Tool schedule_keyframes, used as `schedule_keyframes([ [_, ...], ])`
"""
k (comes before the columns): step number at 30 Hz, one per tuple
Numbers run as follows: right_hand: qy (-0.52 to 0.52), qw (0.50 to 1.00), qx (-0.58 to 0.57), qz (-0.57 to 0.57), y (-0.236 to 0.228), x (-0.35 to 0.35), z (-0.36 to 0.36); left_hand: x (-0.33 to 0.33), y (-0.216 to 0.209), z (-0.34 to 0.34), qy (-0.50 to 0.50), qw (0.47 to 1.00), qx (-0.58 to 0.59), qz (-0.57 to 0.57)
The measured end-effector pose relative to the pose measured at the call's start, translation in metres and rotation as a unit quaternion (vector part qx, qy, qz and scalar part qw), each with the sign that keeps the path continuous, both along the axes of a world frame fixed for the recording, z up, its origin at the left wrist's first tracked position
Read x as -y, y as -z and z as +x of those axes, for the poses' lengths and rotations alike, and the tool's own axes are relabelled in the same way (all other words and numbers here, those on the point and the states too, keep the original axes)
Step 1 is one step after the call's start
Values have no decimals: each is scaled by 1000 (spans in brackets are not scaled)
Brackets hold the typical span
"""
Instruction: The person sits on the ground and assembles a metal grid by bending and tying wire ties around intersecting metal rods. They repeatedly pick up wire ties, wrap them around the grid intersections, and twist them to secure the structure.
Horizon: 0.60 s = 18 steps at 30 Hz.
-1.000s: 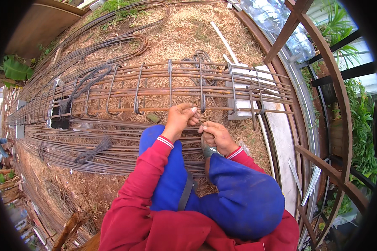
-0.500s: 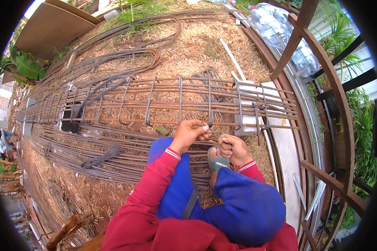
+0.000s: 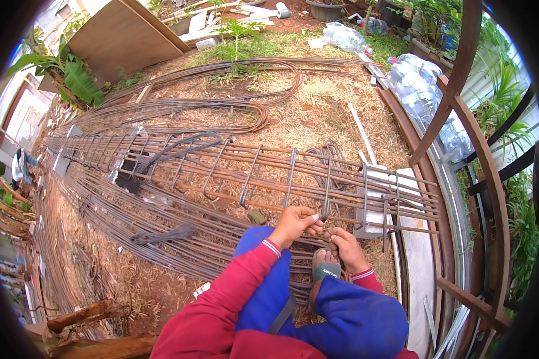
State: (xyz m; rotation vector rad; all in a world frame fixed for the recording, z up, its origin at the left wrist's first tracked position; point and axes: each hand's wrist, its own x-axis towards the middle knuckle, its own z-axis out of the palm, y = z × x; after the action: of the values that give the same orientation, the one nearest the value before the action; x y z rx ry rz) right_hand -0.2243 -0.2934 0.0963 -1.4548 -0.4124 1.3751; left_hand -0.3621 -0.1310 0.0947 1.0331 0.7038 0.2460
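A long cage of rusty rebar with square stirrups runs from the far left to the right, in front of me. My left hand is closed in a pinch just below the cage's near lower bar, by a stirrup. Close to its fingertips, my right hand is closed too, thumb against fingers. A thin wire, hard to make out, shows between the two hands. My sandalled foot rests right under them.
A pale block supports the cage's right end. Loose rebars lie alongside, with a bundle of dark wire on them. More dark wire drapes over the cage. Brown metal framing stands at right, beside plastic bottles.
The view has tilted up and shifted left, so the scene sits lower and farther right. My hands have come closer together, still by the same stirrup.
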Motion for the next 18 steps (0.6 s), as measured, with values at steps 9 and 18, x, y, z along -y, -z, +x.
schedule_keyframes([
  [9,4,994,-110,11,-21,-1,11,3,-3,-1,31,997,23,73],
  [18,-6,980,-198,24,-19,-1,23,8,-6,-8,55,920,-4,388],
])
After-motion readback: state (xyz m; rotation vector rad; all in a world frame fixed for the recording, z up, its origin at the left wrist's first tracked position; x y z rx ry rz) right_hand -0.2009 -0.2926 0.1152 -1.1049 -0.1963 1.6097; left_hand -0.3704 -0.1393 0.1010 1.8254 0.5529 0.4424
